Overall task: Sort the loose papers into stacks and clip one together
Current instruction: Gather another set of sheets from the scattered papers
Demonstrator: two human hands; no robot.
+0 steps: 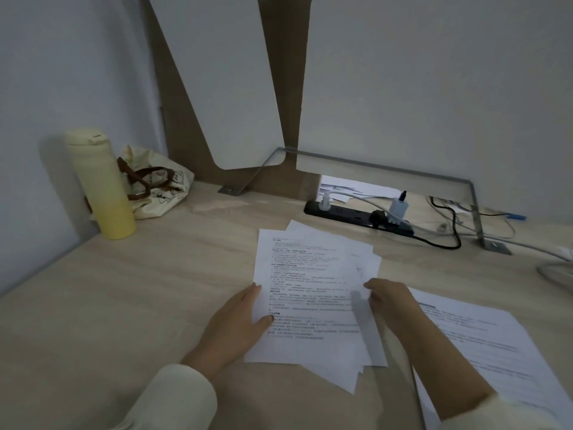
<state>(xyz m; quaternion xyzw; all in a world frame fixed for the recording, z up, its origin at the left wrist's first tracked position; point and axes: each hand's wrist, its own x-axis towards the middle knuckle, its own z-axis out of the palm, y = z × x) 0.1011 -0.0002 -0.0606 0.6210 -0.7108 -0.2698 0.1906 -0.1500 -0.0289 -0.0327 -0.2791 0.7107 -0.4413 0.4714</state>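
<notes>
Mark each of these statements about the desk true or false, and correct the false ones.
1. The left hand and right hand both hold the pile of papers. True.
2. The cloth bag sits beside the bottle. True.
3. The bottle lies on its side. False: it stands upright on the desk.
4. Nothing is plugged into the power strip. False: plugs sit in it.
5. A printed sheet lies to the right of the pile. True.
</notes>
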